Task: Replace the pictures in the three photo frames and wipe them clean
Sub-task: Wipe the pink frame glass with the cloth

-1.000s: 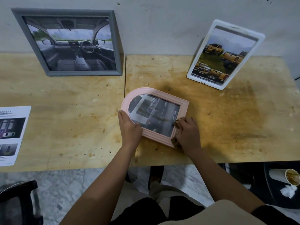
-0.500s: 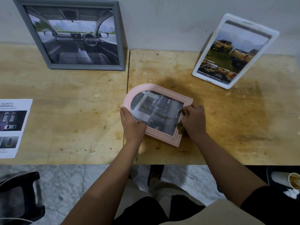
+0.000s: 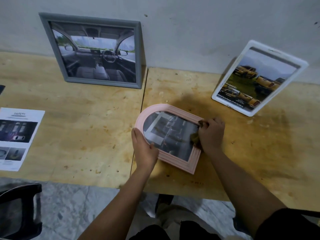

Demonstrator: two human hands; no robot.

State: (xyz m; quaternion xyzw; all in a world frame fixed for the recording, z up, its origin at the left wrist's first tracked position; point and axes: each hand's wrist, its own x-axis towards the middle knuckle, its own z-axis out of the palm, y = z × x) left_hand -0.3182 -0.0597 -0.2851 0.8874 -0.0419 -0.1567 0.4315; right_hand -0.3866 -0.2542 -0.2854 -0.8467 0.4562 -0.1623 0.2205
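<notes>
Left hand [image 3: 144,149], fingers straight, pins the pink frame [image 3: 178,162] flat on the tabletop [image 3: 86,127]. Right hand [image 3: 212,134] curls its fingers round a cloth [image 3: 195,138] to wipe the glass.

- A stained yellow plywood table [image 3: 86,135] stands against a grey plastered wall [image 3: 190,32].
- A black chair [image 3: 19,191] sits on pale marbled floor [image 3: 72,213], lower left.

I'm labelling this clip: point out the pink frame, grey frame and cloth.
pink frame [image 3: 168,135]: head view, centre of its glass.
grey frame [image 3: 97,54]: head view, centre of its picture.
cloth [image 3: 195,137]: head view, its bunched lower tuft.
</notes>
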